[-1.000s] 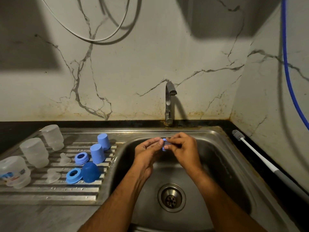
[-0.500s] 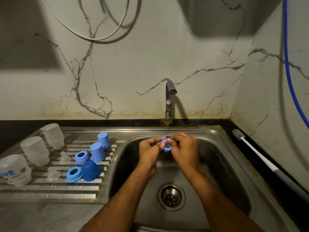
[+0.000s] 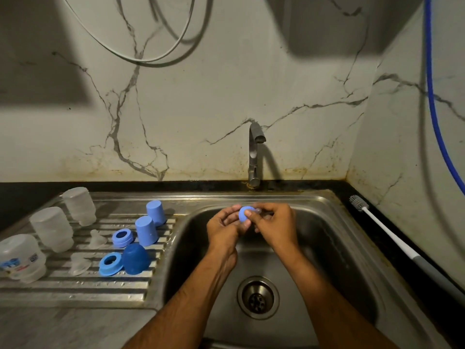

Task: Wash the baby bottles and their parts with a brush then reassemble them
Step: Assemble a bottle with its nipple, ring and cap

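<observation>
Head view showed both hands over the sink basin, just below the spout of the tap, from which no water was visibly running. The left hand and the right hand met at a small blue collar ring; fingers of both hands were curled round it and pinched it between them. A pale part seemed to sit in the ring, possibly a teat, but it was too small to confirm.

To the left of the hands, on the ribbed drainboard, stood three clear bottles inverted, two light-blue caps, one dark-blue dome cap, two further blue rings and two clear teats. To the right of the hands, the bottle brush lay on the desk edge, well apart and untouched.

Judged step: either hand-rinsing of the last ring or fitting a teat into it; the brush being set aside favours reassembly. The next move would call for seating the teat fully, then reaching left for a bottle and threading the ring squarely. Wet parts may slip.
</observation>
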### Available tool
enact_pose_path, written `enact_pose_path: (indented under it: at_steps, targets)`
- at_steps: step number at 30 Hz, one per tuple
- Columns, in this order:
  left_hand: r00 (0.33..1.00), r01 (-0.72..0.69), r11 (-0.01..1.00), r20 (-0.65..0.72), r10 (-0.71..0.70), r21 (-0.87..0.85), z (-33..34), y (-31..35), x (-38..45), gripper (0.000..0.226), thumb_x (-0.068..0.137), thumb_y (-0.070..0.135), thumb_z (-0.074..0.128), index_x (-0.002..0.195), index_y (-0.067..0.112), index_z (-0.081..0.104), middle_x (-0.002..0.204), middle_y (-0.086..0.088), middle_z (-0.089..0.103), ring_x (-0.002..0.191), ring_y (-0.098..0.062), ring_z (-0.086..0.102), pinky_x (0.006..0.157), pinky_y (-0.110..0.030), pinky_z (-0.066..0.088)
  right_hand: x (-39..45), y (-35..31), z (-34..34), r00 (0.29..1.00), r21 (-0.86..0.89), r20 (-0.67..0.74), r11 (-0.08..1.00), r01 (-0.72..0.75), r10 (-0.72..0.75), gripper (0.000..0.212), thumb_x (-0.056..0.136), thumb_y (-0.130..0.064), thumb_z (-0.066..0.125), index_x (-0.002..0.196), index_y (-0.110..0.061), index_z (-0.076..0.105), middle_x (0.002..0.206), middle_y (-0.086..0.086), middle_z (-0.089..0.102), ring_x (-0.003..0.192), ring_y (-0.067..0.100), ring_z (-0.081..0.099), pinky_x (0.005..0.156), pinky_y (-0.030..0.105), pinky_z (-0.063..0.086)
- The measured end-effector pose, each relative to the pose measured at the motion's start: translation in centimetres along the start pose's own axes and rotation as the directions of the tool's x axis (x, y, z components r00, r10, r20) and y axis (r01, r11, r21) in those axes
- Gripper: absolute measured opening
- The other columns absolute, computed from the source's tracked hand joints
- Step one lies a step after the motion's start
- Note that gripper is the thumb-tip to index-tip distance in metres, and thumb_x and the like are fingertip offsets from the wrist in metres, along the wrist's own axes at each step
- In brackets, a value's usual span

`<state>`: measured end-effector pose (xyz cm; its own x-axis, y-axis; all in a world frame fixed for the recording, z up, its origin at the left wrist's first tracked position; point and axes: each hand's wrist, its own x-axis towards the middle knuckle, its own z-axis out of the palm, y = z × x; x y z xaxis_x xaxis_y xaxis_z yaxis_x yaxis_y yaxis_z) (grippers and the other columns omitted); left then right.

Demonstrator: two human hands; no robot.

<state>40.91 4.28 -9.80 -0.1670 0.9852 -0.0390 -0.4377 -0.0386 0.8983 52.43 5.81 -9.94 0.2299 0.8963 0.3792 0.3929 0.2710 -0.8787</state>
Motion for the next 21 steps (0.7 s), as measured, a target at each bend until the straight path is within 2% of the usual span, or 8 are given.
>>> enact_pose_path:
  at_steps: [2,5,8,11,16,21]
  targets:
    - [1.000,0.012,0.999,0.025,-0.013,0.033,-0.21,0.05,0.05,0.035,0.078,-0.017,0.068,0.107,0.002,0.067,0.100,-0.016,0.074,0.091,-0.023,0.074,0.076,-0.031,0.060,0.17,0.04,-0.18,1.000,-0.013,0.008,1.000,0.018,-0.018,0.029,0.077,-0.014,0.085,0.106,-0.015,0.079,0.097,0.002,0.078,0.088,0.013,0.073,0.084,0.037,0.061]
    - [0.995,0.085,0.996,0.041,-0.086,0.025,-0.59,0.35,0.22,0.021,0.084,0.008,0.072,0.105,0.003,0.071,0.102,-0.016,0.074,0.095,-0.026,0.073,0.086,-0.039,0.058,0.13,-0.11,-0.66,0.995,-0.086,0.041,0.991,0.099,-0.096,0.031,0.076,-0.006,0.083,0.106,-0.014,0.079,0.102,0.000,0.074,0.096,0.012,0.067,0.088,0.025,0.056]
    - [0.991,0.131,0.990,0.021,-0.132,0.050,-0.89,0.50,0.42,0.033,0.081,0.024,0.075,0.104,0.001,0.071,0.099,-0.014,0.075,0.093,-0.025,0.074,0.084,-0.038,0.059,-0.37,-0.54,-0.55,0.975,-0.121,0.128,0.973,0.197,-0.181,0.036,0.075,-0.004,0.083,0.109,-0.012,0.077,0.105,-0.002,0.068,0.097,0.010,0.063,0.088,0.023,0.056]
    - [0.990,0.138,0.990,-0.021,-0.138,0.037,-1.06,0.71,0.35,0.030,0.082,0.018,0.075,0.104,-0.002,0.070,0.097,-0.016,0.075,0.091,-0.027,0.074,0.082,-0.039,0.060,-0.60,-0.70,-0.32,0.974,-0.112,0.134,0.974,0.196,-0.180,0.037,0.073,-0.007,0.085,0.109,-0.010,0.076,0.102,-0.003,0.067,0.093,0.008,0.062,0.085,0.021,0.055]
    - [0.977,0.214,0.975,0.010,-0.213,-0.055,-0.50,0.83,-0.04,0.022,0.089,0.007,0.068,0.105,-0.008,0.067,0.098,-0.023,0.073,0.091,-0.032,0.074,0.083,-0.043,0.061,-0.40,-0.17,-0.33,0.984,-0.116,0.040,0.978,0.175,-0.172,0.015,0.079,-0.004,0.081,0.093,-0.008,0.079,0.090,0.000,0.072,0.085,0.007,0.065,0.080,0.020,0.055]
    - [0.947,0.317,0.921,0.017,-0.322,-0.226,-0.10,0.98,0.44,0.018,0.092,-0.010,0.049,0.105,-0.013,0.062,0.101,-0.027,0.070,0.093,-0.037,0.071,0.075,-0.043,0.061,-0.43,-0.23,0.04,0.990,-0.064,-0.058,0.990,0.124,-0.128,0.013,0.079,-0.005,0.081,0.089,-0.013,0.081,0.084,-0.002,0.076,0.081,0.005,0.070,0.079,0.020,0.057]
